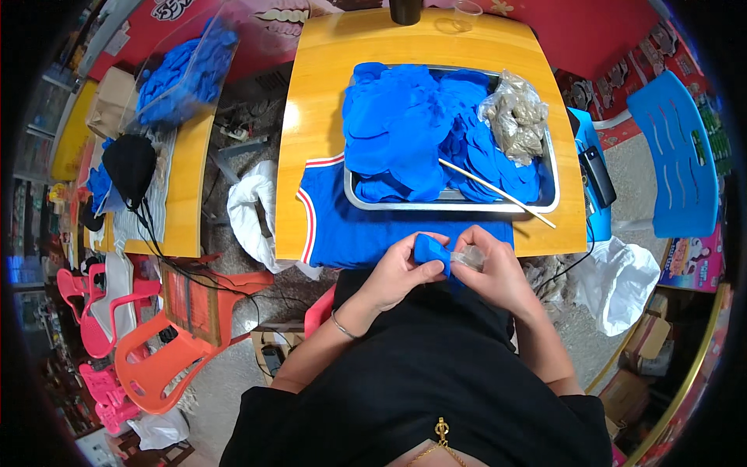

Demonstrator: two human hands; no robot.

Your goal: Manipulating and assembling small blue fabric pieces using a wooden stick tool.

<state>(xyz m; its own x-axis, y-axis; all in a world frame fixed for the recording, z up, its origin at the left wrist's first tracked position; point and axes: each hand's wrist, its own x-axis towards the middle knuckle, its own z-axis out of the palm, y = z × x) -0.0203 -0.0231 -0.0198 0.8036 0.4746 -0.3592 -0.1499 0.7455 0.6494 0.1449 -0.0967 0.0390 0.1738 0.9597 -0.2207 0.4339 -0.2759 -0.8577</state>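
Near the tray (pixel 436 206), hands (pixel 398 272) (pixel 496 272) pinch blue material (pixel 430 251).

Here's the thin blue piece (pixel 430 251), bent over, pinched by the left hand (pixel 398 269); just right of that grip, a translucent piece (pixel 470 256) sits in the right hand (pixel 495 272).

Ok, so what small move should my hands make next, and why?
Perhaps bring the clear item in your right hand against the blue piece, since your left hand pinches that piece and both hands are close together.
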